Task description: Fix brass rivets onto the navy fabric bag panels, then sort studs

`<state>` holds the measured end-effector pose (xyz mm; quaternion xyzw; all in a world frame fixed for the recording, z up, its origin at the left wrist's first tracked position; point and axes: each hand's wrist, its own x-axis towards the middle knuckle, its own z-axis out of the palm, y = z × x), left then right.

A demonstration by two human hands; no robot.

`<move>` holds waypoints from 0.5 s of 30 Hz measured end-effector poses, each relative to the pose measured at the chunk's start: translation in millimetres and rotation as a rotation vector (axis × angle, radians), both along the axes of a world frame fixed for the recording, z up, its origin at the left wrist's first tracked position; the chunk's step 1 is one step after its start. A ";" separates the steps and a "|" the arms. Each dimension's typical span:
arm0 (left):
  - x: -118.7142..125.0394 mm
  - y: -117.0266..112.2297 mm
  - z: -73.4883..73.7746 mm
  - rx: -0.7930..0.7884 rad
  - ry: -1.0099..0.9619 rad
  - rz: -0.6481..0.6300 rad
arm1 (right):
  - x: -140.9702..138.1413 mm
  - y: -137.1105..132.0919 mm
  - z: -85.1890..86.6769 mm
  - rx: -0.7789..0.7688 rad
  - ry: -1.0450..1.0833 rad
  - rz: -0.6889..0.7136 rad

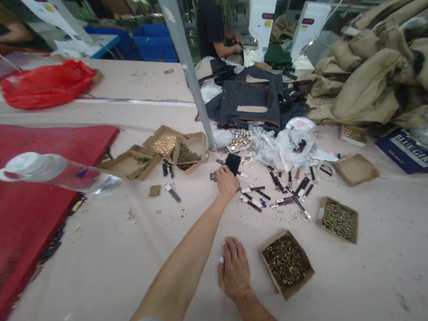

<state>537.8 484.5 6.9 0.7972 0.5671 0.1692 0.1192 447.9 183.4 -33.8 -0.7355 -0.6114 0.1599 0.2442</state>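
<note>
My left hand (228, 182) reaches far over the table, its fingers closed at the near edge of a small black rectangular piece (233, 162); its exact kind is unclear. Dark metal rings (213, 176) lie just left of those fingers. My right hand (235, 269) rests palm down on the table, fingers stretched out, with white bits at the thumb and a fingertip. Beside it on the right stands an open cardboard box of brass-coloured studs (286, 261). Dark strap pieces with metal ends (294, 196) lie scattered right of my left hand.
A grey metal post (187, 62) rises beyond my left hand. Cardboard trays of small metal parts (157, 169) stand left of it. A water bottle (56, 171) lies over a red board (40, 214). Dark bags (250, 100) are piled behind. A person (214, 31) sits at the back.
</note>
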 end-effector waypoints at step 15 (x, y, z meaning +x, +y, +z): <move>-186.4 -235.8 -4.1 0.108 0.111 0.529 | 148.6 26.8 101.2 0.071 0.174 -0.156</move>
